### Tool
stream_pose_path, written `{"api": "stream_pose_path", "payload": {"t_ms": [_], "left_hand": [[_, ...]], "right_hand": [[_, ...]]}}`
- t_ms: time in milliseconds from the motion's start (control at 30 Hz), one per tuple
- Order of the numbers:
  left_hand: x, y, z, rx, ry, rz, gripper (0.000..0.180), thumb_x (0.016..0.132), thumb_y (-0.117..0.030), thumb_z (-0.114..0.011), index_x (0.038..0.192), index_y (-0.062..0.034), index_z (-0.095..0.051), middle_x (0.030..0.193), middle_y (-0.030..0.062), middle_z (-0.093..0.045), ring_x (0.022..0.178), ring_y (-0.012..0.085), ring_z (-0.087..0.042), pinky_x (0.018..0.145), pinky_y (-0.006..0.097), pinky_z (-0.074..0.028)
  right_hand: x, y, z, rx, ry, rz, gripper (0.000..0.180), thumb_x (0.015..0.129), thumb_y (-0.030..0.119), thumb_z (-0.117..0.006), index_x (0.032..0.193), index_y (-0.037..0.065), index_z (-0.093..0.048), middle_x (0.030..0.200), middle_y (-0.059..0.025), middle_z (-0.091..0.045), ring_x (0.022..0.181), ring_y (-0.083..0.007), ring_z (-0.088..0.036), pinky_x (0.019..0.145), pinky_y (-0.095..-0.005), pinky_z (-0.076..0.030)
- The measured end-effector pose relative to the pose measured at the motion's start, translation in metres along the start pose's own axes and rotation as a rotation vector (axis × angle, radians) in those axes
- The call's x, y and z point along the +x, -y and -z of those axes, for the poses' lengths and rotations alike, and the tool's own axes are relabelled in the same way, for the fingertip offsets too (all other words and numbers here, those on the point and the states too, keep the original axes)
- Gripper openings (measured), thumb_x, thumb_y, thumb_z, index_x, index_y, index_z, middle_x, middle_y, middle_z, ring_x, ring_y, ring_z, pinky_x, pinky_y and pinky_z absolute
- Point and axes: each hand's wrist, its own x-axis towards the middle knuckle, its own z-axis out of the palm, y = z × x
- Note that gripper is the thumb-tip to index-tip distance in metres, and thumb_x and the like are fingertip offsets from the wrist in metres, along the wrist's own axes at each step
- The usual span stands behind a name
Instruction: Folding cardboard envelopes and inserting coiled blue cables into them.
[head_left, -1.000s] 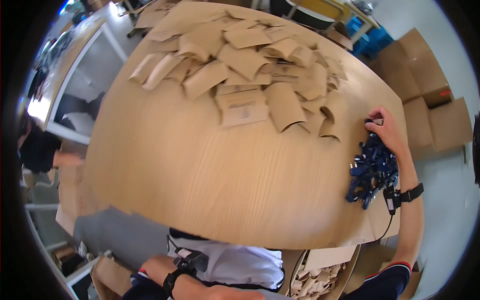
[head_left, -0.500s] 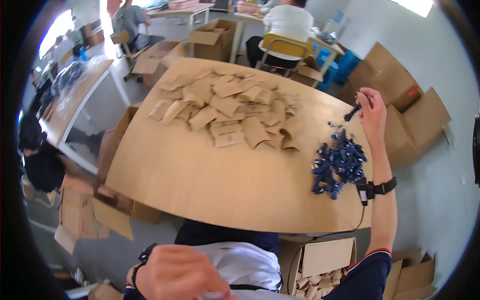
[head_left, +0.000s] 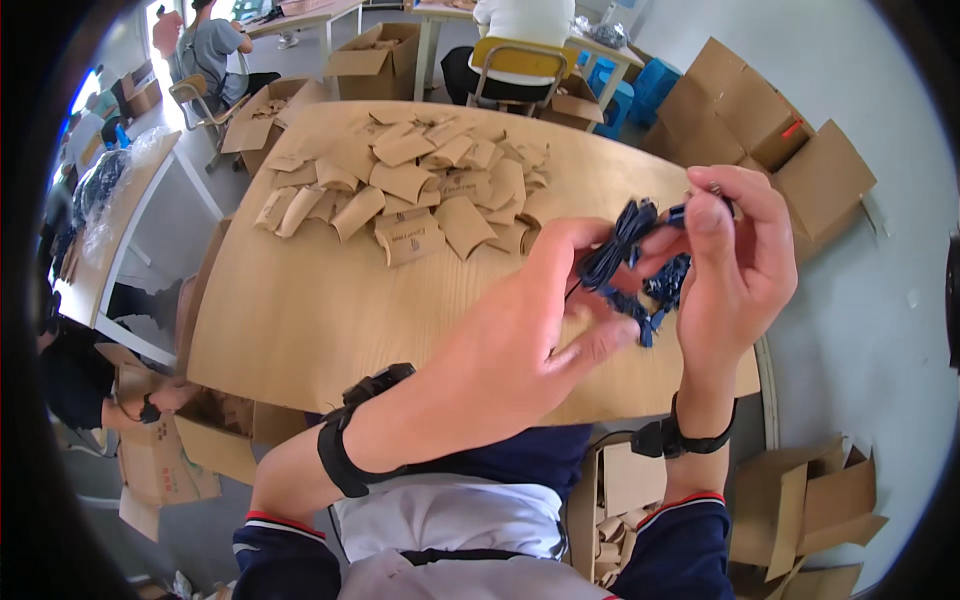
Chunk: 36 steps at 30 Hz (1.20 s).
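Observation:
A coiled dark blue cable [head_left: 616,246] hangs above the right side of the table, between my two hands. My right hand [head_left: 738,255] pinches its connector end between thumb and fingers; a small metal tip shows at the fingertips. My left hand [head_left: 545,320] reaches in from the left, thumb spread well apart from the fingers, which are right by the coil and partly hidden behind it. Below the hands lies a pile of similar dark blue cables [head_left: 668,285], largely covered by them.
Many flat brown paper pillow boxes [head_left: 402,182] are heaped on the far left of the wooden table [head_left: 300,335]. An open carton of brown pieces [head_left: 632,480] stands by my lap. Other cartons [head_left: 800,500] flank the table. A co-worker's hand [head_left: 175,395] is at a carton on the left.
My left hand has come up from near my chest to the coiled cable. My right hand has brought the cable nearer and inward. The whole view has shifted a little to the right.

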Motion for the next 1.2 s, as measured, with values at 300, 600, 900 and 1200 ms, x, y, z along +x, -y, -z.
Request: {"api": "stream_pose_path", "payload": {"t_ms": [300, 600, 900, 1200], "left_hand": [[-0.031, 0.017, 0.03, 0.108, 0.106, 0.122, 0.021, 0.099, -0.02, -0.053, 0.112, -0.0026, -0.053, 0.084, 0.0018, -0.055, 0.07, 0.0076, -0.047, 0.062, 0.023, -0.039], [-0.039, 0.005, 0.039, 0.493, 0.261, 0.111, 0.017, 0.082, -0.013, -0.065, 0.083, 0.0008, -0.055, 0.073, 0.0131, -0.053, 0.059, 0.0258, -0.05, 0.05, 0.031, -0.039], [-0.053, 0.027, 0.026, 0.152, 0.151, -0.03, 0.016, 0.084, -0.01, -0.066, 0.079, -0.0012, -0.054, 0.078, 0.0091, -0.055, 0.061, 0.0267, -0.051, 0.053, 0.031, -0.044], [-0.065, 0.025, 0.019, 0.606, 0.055, -0.146, 0.008, 0.091, -0.006, -0.061, 0.096, -0.0038, -0.055, 0.087, 0.0104, -0.06, 0.073, 0.027, -0.062, 0.059, 0.033, -0.048]], "right_hand": [[-0.06, 0.025, 0.011, -0.3, 0.374, -0.03, 0.046, 0.064, 0.005, -0.083, 0.108, 0.002, -0.073, 0.083, -0.004, -0.059, 0.06, -0.0116, -0.053, 0.05, -0.0238, -0.038], [-0.105, 0.035, 0.005, -0.377, 0.228, 0.098, 0.034, 0.06, 0.004, -0.087, 0.09, 0.002, -0.072, 0.077, -0.0072, -0.064, 0.063, -0.016, -0.059, 0.053, -0.0261, -0.044], [-0.126, 0.029, -0.021, 0.065, 0.02, -0.55, 0.059, 0.063, 0.009, -0.089, 0.115, -0.004, -0.064, 0.083, -0.0031, -0.061, 0.071, -0.0097, -0.055, 0.059, -0.02, -0.04], [-0.132, 0.005, -0.005, 0.03, -0.052, -0.456, 0.023, 0.091, 0.011, -0.065, 0.106, -0.005, -0.058, 0.101, -0.0071, -0.057, 0.077, -0.0109, -0.054, 0.071, -0.02, -0.044]]}}
